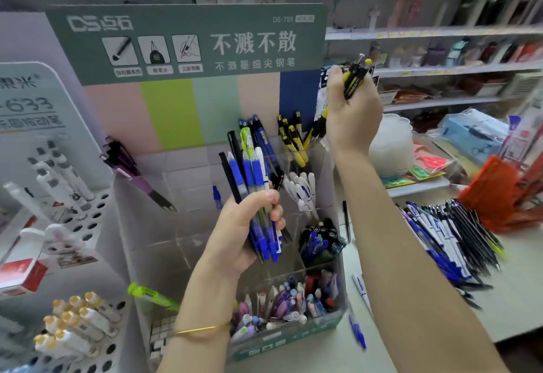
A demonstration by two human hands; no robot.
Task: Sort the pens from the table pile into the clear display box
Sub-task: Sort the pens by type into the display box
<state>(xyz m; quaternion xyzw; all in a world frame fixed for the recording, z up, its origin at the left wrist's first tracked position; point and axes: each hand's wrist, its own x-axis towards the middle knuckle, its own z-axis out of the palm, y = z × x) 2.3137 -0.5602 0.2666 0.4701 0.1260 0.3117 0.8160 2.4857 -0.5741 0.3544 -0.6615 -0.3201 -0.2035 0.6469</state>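
A single head-worn wide-angle view looks forward and down from close above the clear display box (147, 226), which fills the centre and lower middle. The counter (523, 299) runs off lower right, and shelves (440, 32) curve across the top.

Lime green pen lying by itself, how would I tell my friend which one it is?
Find the clear display box under the big green sign. Near its front left corner, beside the left forearm, lies the lime green pen. It lies alone, slanted and see-through bright green, while the pastel pens to its right are pink and purple, packed together.
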